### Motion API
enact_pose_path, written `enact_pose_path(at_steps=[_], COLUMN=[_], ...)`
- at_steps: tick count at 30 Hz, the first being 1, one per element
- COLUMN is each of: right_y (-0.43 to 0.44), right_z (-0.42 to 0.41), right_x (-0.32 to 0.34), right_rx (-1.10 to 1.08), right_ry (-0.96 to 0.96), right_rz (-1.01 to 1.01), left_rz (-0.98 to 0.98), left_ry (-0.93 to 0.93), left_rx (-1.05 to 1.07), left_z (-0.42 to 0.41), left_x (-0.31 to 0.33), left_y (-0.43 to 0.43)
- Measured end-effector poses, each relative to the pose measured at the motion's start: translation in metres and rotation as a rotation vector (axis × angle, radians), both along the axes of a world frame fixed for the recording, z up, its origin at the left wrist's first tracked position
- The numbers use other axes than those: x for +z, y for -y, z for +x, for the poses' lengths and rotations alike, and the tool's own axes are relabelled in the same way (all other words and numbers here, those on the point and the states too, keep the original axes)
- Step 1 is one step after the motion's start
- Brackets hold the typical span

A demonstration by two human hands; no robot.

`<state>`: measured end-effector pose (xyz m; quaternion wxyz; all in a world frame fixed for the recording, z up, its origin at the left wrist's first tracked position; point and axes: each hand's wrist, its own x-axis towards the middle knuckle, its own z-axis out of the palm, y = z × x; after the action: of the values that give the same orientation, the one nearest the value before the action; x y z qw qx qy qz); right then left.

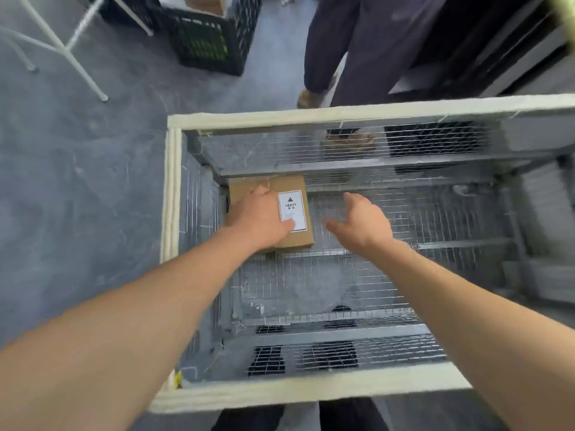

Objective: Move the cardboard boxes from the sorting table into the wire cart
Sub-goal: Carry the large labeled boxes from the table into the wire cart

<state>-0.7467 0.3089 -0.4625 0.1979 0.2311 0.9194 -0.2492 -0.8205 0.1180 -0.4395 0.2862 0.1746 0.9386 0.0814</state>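
A brown cardboard box (298, 188) with a white "HEAVY" label lies flat on the mesh floor in the far left corner of the wire cart (298, 391). My left hand (259, 214) rests on the box's top, fingers spread over its left side and thumb at the label. Just to the right of the box, my right hand (365, 222) hovers above the mesh floor, fingers relaxed and apart, holding nothing. Both forearms reach down into the cart from the near rim.
The cart's top rim is padded in cream foam. Another person's legs (357, 51) stand just beyond the cart's far side. At the back left, a black plastic crate (211, 42) sits on the grey floor beside white table legs (77, 57).
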Motion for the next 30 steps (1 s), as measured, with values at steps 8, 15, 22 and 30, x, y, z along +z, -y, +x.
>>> enact_pose_path(at_steps=[8,15,22,30], right_y=[-0.027,-0.063,-0.093,-0.098], right_z=[0.074,0.160,0.271,0.416], right_x=[0.144,0.239,0.305,0.368], right_rx=[-0.063,-0.191,-0.354,-0.543], right_ry=[-0.048,-0.102,-0.116,-0.143], right_rz=[0.209,0.379,0.452,0.499], left_rz=[0.090,0.186,0.278,0.370], left_ry=[-0.150,-0.244,-0.314,-0.372], left_rx=[-0.345,-0.579,-0.770,-0.948], left_z=[0.038,0.093,0.177,0.300], left_x=[0.141,0.228,0.287,0.345], left_y=[-0.050,-0.104,-0.157,-0.195])
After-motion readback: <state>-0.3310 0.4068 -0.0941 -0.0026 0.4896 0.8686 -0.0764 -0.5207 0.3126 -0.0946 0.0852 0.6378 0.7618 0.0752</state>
